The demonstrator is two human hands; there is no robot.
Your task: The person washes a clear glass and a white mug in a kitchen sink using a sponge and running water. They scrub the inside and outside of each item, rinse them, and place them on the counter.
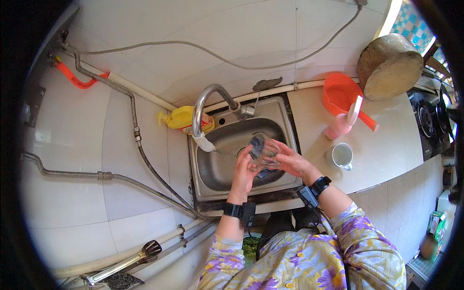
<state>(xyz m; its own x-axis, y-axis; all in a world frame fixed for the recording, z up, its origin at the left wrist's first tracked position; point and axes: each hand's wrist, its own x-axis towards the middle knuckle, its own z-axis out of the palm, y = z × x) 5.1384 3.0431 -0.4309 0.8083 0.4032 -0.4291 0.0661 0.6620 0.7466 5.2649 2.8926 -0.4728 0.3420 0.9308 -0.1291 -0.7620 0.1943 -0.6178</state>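
Over the steel sink basin, my left hand and my right hand hold a clear, wet glass cup between them, one at each side. The cup is tilted, and something dark blue shows through it. A blue cloth or similar piece lies partly hidden below the hands. Water runs from the curved faucet, whose outlet is wrapped in white material, towards the cup. Both wrists wear black straps with small devices.
A yellow pump bottle stands behind the sink's left corner. On the counter to the right are a white mug, a pink spray bottle, a red plastic dipper and a large metal pot. A gas stove lies beyond.
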